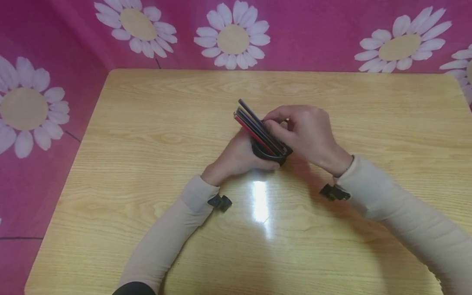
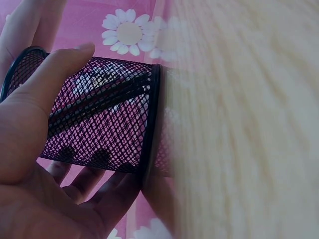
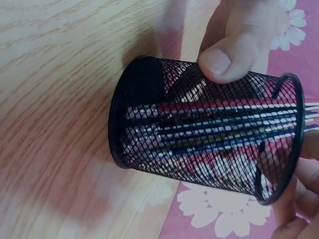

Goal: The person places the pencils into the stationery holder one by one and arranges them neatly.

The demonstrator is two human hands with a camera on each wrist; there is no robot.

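A black mesh pen cup (image 3: 214, 164) is tilted just over the table, its base close to the wood. My left hand (image 1: 239, 154) grips it round the side, thumb (image 2: 70, 64) across the mesh and fingers beneath. Several pencils (image 1: 256, 128), one red and others dark, lean out of its mouth toward the upper left. At the mouth, my right hand (image 1: 308, 135) has thumb and forefinger together on a dark blue pencil (image 1: 246, 106) standing slightly apart from the bundle. The pencils' lower ends show through the mesh. Part of the right fingertips' contact is hidden.
A light wood table (image 1: 143, 118) lies under both hands, with a bright light reflection in front of the cup. Pink cloth (image 1: 302, 32) with white daisies hangs behind and to the left. Small black clips (image 1: 220, 202) are at both cuffs.
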